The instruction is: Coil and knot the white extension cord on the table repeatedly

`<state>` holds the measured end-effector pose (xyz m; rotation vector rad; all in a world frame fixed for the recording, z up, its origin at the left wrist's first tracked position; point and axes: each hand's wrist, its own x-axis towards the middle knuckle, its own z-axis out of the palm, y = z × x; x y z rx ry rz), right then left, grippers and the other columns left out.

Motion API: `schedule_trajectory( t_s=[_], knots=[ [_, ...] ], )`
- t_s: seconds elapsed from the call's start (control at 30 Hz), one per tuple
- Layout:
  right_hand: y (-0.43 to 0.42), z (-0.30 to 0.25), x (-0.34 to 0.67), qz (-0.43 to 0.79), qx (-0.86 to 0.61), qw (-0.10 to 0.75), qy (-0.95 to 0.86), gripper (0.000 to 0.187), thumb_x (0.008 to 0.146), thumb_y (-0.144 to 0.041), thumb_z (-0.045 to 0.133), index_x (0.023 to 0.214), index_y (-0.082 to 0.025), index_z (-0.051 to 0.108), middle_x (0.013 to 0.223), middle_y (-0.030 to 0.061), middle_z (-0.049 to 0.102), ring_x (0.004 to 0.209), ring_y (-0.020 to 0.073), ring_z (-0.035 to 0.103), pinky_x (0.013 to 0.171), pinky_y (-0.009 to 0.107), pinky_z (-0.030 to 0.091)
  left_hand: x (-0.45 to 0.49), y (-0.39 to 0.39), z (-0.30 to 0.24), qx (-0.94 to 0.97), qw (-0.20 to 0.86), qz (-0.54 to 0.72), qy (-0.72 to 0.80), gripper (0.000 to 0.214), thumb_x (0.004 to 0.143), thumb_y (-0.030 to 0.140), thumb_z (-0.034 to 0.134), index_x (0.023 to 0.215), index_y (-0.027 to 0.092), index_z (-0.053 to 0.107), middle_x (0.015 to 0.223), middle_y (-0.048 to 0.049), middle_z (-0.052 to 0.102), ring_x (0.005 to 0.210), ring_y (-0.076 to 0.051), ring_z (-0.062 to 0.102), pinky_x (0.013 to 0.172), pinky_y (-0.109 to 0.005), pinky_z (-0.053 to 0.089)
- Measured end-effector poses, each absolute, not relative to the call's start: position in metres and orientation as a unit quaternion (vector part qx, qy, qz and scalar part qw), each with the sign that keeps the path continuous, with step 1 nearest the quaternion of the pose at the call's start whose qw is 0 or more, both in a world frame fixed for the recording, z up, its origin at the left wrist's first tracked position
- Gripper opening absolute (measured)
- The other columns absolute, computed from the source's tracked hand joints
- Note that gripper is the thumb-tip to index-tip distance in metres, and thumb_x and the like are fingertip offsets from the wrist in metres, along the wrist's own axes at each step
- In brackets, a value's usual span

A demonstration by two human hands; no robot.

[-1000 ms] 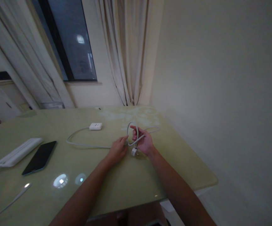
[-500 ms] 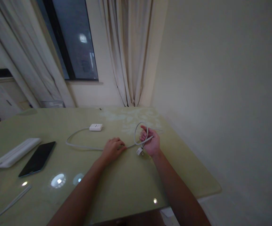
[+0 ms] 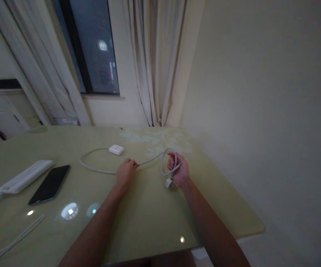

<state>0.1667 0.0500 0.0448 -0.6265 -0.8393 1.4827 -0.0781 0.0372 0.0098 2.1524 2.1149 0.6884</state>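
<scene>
A pale grey power cord [image 3: 96, 170] runs from a small white socket block [image 3: 116, 150] on the table to both of my hands. My left hand [image 3: 126, 172] pinches the cord between thumb and fingers, low over the tabletop. Looped once, the cord's other end is gripped by my right hand [image 3: 179, 170], whose fingers are curled round it. Below those fingers hangs the cord's white plug [image 3: 169, 183]. Between the two hands the cord stretches in a shallow curve.
On the left of the glossy greenish table [image 3: 149, 222] lie a long white power strip [image 3: 25, 177] and a black phone [image 3: 50, 184]. A white cable [image 3: 18, 237] rests nearer the front left corner. A wall [image 3: 260, 111] rises along the right side.
My left hand has drawn back slightly left and lifted the cord with its fingertips. My right fingers have curled in more around the looped end. The view has shifted a little.
</scene>
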Motion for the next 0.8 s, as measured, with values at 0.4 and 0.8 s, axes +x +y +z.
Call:
schedule_trajectory(
  t_s=[0.4,0.8],
  knots=[
    [0.022,0.048,0.157,0.607,-0.273,0.408,-0.625,0.039,0.091,-0.053,0.064,0.094,-0.017,0.078,0.059,-0.0042,0.042,0.049,0.0072,0.034,0.044,0.020,0.020,-0.044,0.039,-0.001,0.694,0.209,0.443,0.528,0.041,0.103,0.042,0.036,0.123,0.020,0.064,0.111,-0.0100,0.072,0.102,-0.023,0.067,0.094,-0.038,0.052],
    [0.038,0.043,0.164,0.659,-0.280,0.440,-0.543,0.071,0.087,-0.078,0.051,0.109,-0.015,0.075,0.058,-0.0062,0.037,0.045,0.0062,0.022,0.042,0.021,0.015,-0.046,0.033,0.019,0.537,0.415,0.537,0.501,0.056,0.082,0.059,0.068,0.120,0.017,0.067,0.060,0.0047,0.054,0.050,-0.010,0.043,0.048,-0.021,0.030]
  ],
)
